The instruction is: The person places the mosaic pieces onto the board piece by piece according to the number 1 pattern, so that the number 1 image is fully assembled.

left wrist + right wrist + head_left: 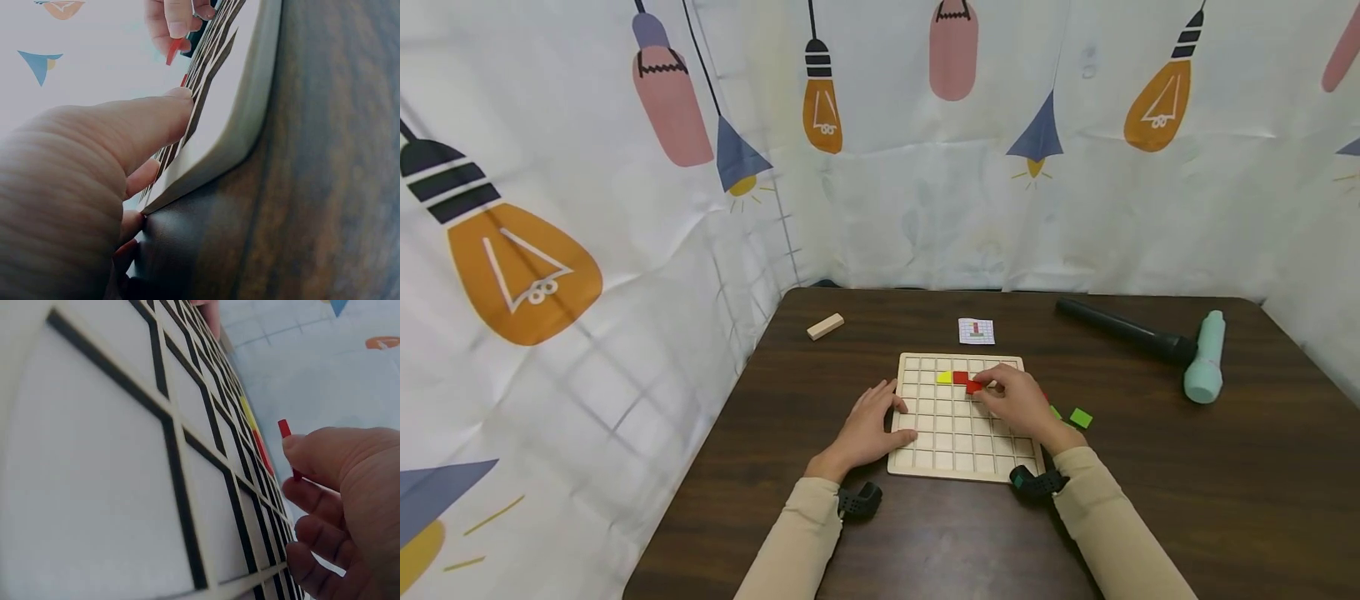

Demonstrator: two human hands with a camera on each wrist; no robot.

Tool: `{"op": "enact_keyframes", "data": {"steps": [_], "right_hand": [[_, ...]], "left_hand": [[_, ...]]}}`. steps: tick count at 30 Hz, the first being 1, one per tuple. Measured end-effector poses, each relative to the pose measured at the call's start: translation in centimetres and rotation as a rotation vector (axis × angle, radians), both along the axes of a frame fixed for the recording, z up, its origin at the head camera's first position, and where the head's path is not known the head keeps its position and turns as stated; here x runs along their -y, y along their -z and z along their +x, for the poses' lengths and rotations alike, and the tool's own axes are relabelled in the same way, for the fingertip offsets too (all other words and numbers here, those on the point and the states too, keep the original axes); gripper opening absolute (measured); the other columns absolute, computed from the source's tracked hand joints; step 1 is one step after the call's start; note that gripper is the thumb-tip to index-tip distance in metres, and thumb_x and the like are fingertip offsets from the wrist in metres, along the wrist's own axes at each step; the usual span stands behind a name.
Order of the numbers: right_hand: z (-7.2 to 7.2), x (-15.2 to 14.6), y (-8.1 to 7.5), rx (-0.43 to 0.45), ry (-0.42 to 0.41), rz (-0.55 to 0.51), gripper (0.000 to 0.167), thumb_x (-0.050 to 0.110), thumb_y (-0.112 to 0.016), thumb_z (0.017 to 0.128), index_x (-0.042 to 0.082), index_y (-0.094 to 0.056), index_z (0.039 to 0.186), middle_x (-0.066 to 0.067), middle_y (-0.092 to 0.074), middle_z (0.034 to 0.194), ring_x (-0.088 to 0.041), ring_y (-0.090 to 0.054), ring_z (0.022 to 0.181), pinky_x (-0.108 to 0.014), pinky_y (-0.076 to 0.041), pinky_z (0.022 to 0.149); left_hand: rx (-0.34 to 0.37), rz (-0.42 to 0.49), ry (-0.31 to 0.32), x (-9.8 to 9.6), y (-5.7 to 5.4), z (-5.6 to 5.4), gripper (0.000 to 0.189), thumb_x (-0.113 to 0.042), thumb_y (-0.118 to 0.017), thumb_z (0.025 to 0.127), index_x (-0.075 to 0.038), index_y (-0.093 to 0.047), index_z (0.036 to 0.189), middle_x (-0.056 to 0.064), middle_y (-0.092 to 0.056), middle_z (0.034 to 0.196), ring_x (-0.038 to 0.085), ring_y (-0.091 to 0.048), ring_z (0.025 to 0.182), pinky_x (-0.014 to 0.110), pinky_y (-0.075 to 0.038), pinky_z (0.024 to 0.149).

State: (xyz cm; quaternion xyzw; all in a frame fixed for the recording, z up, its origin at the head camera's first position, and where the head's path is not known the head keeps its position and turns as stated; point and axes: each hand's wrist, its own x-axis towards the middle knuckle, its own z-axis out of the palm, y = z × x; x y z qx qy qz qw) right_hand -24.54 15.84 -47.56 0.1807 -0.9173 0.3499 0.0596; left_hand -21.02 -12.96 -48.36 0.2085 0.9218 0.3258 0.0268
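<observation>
A light wooden grid board (943, 443) lies on the dark table. My left hand (867, 429) rests on its left edge, the thumb (159, 119) lying on the board's surface in the left wrist view. Between thumb and fingertips, my right hand (1018, 404) pinches a small red square tile (285, 429). In the right wrist view this tile stands on edge, raised above the board. In the upper part of the grid sit a yellow tile (944, 377) and, directly to its right, another red tile (960, 377).
Green tiles (1081, 418) lie right of the board, partly behind my right hand. Beyond the board is a small printed card (976, 332). A wooden block (825, 327) lies far left; a long black wand-like object (1127, 329) and a mint-green cylinder (1206, 362) lie far right.
</observation>
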Motion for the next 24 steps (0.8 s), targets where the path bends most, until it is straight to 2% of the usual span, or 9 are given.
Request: {"op": "enact_keyframes", "data": {"steps": [6, 14, 19, 24], "right_hand": [[-0.1, 0.7, 0.2, -0.026, 0.010, 0.006, 0.027, 0.020, -0.073, 0.089, 0.010, -0.072, 0.114, -0.003, -0.068, 0.108, -0.018, -0.055, 0.085, -0.036, -0.050, 0.077], [0.6, 2.0, 0.8, -0.028, 0.052, 0.015, 0.030, 0.021, -0.075, 0.087, 0.010, -0.071, 0.116, -0.003, -0.066, 0.110, -0.022, -0.061, 0.094, -0.041, -0.053, 0.082], [0.7, 2.7, 1.1, -0.018, 0.099, 0.043, 0.028, 0.022, -0.075, 0.087, 0.013, -0.072, 0.113, -0.001, -0.064, 0.108, -0.019, -0.057, 0.088, -0.036, -0.051, 0.078], [0.7, 2.8, 1.0, -0.027, 0.112, 0.057, 0.026, 0.021, -0.075, 0.087, 0.013, -0.073, 0.112, -0.002, -0.063, 0.107, -0.019, -0.055, 0.084, -0.035, -0.050, 0.074]], "left_hand": [[-0.009, -0.010, -0.011, 0.1, 0.1, -0.1, 0.032, -0.042, -0.073, 0.086, -0.019, -0.057, 0.103, 0.010, -0.031, 0.158, 0.026, -0.019, 0.148, 0.051, -0.013, 0.119], [0.008, -0.002, -0.016, 0.2, 0.3, 0.4, 0.032, -0.043, -0.072, 0.086, -0.020, -0.057, 0.104, 0.008, -0.030, 0.158, 0.025, -0.018, 0.148, 0.052, -0.011, 0.119], [-0.001, 0.006, -0.014, 0.3, 0.3, 0.4, 0.033, -0.043, -0.073, 0.086, -0.020, -0.057, 0.104, 0.009, -0.031, 0.157, 0.026, -0.019, 0.148, 0.053, -0.012, 0.119], [-0.009, 0.006, 0.001, 0.3, 0.3, 0.2, 0.034, -0.043, -0.073, 0.086, -0.019, -0.057, 0.104, 0.010, -0.031, 0.157, 0.027, -0.020, 0.148, 0.054, -0.012, 0.118]]}}
